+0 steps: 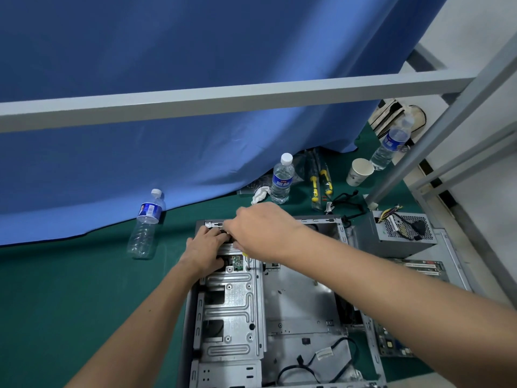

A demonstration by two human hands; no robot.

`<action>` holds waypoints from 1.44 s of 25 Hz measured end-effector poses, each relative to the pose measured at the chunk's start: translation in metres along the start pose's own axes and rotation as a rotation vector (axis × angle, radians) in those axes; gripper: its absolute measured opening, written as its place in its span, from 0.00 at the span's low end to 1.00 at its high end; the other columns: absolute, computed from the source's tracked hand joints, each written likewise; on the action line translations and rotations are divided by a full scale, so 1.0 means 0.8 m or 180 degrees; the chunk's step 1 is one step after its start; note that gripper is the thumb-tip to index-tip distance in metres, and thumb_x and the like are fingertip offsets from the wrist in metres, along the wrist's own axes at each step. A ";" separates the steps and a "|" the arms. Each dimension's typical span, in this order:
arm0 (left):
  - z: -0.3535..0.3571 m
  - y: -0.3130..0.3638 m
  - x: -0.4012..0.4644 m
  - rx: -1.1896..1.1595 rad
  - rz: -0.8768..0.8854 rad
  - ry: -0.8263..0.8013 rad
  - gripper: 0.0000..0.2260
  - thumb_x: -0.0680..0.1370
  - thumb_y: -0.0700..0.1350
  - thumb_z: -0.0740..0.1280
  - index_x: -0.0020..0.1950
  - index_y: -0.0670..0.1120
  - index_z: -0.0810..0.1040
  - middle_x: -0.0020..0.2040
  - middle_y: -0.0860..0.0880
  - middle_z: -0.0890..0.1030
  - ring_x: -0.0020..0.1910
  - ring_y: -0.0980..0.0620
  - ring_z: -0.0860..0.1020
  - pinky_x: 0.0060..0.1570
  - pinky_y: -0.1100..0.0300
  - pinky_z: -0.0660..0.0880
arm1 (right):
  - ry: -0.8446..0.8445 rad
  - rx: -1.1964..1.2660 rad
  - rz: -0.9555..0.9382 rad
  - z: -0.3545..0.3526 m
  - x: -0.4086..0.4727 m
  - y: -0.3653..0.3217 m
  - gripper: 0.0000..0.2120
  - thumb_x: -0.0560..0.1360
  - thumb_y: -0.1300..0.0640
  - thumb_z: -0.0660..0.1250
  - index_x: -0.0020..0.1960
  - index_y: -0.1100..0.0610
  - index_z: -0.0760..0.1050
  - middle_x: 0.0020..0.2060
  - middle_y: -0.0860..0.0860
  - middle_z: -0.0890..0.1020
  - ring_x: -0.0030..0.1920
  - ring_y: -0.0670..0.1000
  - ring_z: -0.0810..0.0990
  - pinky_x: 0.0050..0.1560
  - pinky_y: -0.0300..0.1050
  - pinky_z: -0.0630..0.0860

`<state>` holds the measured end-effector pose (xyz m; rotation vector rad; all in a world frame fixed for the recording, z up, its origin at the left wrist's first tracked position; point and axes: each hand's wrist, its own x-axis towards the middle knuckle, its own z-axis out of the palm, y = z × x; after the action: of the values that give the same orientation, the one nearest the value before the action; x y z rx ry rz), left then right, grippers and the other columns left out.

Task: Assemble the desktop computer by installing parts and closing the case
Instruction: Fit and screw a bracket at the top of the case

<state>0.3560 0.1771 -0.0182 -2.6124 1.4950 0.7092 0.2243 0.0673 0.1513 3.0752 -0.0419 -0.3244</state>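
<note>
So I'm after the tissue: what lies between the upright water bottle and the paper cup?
In the head view, two yellow-handled tools lie on the green mat between the upright bottle and the paper cup.

Both bare forearms reach forward and meet — the left hand (205,245) lies palm down, fingers (214,233) stretched ahead and a little bent. The right hand (263,231) crosses in from the right, wrist arched, back of the hand up, its fingers curled under — what they hold is hidden

Both hands (237,236) inside open computer case (279,303)
</note>
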 end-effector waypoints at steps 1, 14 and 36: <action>0.001 -0.001 0.000 0.0018 0.0029 -0.0003 0.21 0.72 0.46 0.67 0.66 0.51 0.72 0.65 0.52 0.69 0.60 0.49 0.62 0.54 0.47 0.70 | 0.0030 -0.0176 0.0078 0.003 -0.001 -0.004 0.08 0.81 0.53 0.61 0.56 0.54 0.76 0.48 0.52 0.80 0.47 0.56 0.81 0.36 0.45 0.66; 0.003 -0.004 0.000 -0.0028 0.0092 0.0008 0.26 0.72 0.47 0.67 0.71 0.55 0.69 0.64 0.54 0.70 0.57 0.50 0.62 0.51 0.50 0.69 | -0.0728 0.0670 0.0290 -0.003 -0.002 0.013 0.12 0.77 0.56 0.62 0.61 0.54 0.69 0.50 0.55 0.67 0.35 0.55 0.72 0.32 0.45 0.62; 0.004 -0.004 0.000 -0.0071 0.0042 0.0024 0.25 0.72 0.47 0.67 0.70 0.55 0.70 0.63 0.54 0.70 0.53 0.52 0.60 0.51 0.50 0.69 | -0.0463 0.0390 0.0024 -0.006 -0.008 0.022 0.08 0.80 0.58 0.60 0.59 0.55 0.70 0.40 0.52 0.68 0.40 0.58 0.76 0.29 0.45 0.59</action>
<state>0.3575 0.1793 -0.0220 -2.6269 1.5164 0.7220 0.2185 0.0499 0.1587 3.1645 -0.0820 -0.5654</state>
